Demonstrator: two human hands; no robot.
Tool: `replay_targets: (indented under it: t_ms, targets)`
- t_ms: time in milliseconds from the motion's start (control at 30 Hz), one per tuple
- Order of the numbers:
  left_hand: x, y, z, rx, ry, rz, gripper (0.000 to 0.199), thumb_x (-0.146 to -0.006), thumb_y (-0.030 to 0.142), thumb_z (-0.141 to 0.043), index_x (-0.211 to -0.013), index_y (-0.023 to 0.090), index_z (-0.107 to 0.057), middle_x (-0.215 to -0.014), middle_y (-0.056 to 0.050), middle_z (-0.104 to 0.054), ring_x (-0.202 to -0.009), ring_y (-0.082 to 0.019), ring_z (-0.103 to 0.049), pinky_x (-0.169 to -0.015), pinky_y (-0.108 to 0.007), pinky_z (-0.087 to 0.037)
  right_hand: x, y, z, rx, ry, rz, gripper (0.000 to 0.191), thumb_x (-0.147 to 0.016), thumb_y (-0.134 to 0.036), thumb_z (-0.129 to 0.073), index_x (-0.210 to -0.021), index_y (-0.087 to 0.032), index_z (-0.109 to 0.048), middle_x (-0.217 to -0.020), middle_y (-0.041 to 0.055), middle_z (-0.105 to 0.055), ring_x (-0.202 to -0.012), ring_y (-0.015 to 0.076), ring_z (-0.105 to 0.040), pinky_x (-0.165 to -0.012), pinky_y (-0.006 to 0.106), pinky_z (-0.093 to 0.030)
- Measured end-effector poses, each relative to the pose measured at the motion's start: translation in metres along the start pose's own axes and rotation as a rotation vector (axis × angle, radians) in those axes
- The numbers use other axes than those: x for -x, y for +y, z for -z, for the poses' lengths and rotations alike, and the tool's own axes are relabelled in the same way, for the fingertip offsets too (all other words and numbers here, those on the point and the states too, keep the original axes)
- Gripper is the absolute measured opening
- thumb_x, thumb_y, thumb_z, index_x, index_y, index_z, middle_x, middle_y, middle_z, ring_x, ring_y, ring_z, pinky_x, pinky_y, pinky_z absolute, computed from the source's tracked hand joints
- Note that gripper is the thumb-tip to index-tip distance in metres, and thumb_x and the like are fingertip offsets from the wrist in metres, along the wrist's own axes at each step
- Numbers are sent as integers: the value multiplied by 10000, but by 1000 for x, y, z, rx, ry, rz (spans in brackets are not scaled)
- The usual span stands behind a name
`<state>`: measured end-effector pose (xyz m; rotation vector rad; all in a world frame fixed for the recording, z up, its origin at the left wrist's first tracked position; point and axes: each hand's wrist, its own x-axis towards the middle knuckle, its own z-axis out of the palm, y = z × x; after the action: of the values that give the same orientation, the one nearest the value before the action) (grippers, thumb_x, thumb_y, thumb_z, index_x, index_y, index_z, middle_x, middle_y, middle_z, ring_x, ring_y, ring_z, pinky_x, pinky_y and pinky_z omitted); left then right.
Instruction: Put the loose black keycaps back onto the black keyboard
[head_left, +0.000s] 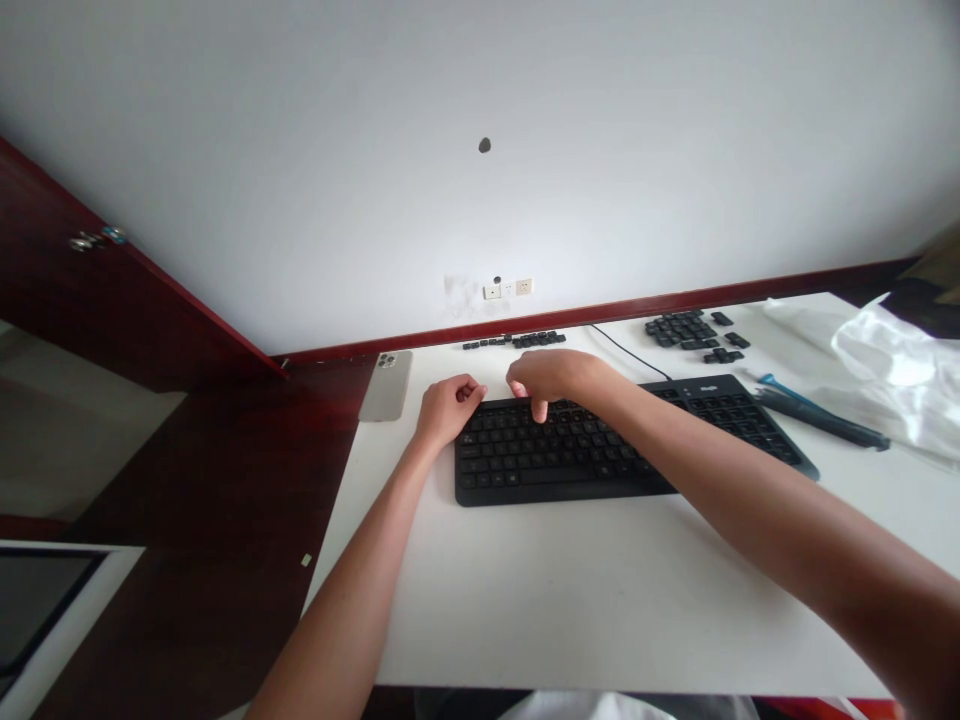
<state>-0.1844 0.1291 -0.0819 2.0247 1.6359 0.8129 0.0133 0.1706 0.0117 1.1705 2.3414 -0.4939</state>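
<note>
in the head view, the right hand (555, 376) is held over the top rows of a black keyboard (555, 465), with one finger (540, 410) lowered onto the keys and the others curled together. the left hand (450, 410) is curled on the white desk (570, 600) beside the keyboard's corner, nothing seen held. loose black keycaps (694, 328) are laid beyond.

This looks like a room at home or a small office, though the narrow view leaves that uncertain: a white desk (600, 620) with dark red trim (600, 305), a plain wall (345, 170) with a socket (523, 287), a keyboard (630, 450) and a phone (386, 385).
</note>
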Motion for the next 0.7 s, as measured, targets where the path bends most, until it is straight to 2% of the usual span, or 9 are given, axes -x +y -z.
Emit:
replay_targets:
  t_ms: [200,300,433,533,633,700]
  targets:
    - [1,0,-1,23,15,-26,271,-915,414,-610,-743,217,-680,-686,15,-671,-641,-146,-582,-653,-263,-397,9,41,-29,-260,126,61,468,-719,-475,-814,-1090,-210,-709,-1139,83,-726,-988,270,-666,-738,324,-464]
    - [1,-1,0,44,1,-39,279,-923,421,-600,-760,211,-686,-710,10,-685,-649,-144,-582,-654,-259,-402,9,50,-38,-317,161,82,446,-725,-530,-784,-1044,-231,-694,-1135,69,-720,-992,268,-655,-729,319,-456]
    - [0,-2,0,44,-11,-36,290,-924,433,-600,-762,203,-675,-702,12,-676,-648,-142,-575,-655,-257,-405,15,46,-33,-263,136,51,429,-723,-550,-779,-1009,-241,-700,-1079,65,-722,-959,275,-652,-692,319,-434]
    - [-1,-3,0,44,-16,-39,299,-925,441,-602,-764,200,-675,-704,11,-673,-649,-143,-572,-656,-257,-406,24,43,-24,-195,115,35,391,-779,-555,-739,-995,-229,-713,-1027,80,-723,-934,281,-653,-682,324,-422]
    - [-1,-4,0,53,-15,-44,300,-927,445,-605,-772,202,-686,-710,11,-676,-654,-144,-578,-658,-258,-409,30,51,-18,-152,118,62,296,-854,-486,-686,-994,-227,-720,-978,72,-726,-892,263,-662,-692,323,-421]
    - [-1,-5,-1,59,-18,-47,294,-928,440,-608,-777,202,-692,-721,11,-685,-662,-145,-589,-661,-258,-411,32,58,-17,-156,154,45,259,-881,-428,-664,-1045,-235,-720,-1040,70,-728,-916,258,-669,-709,319,-429]
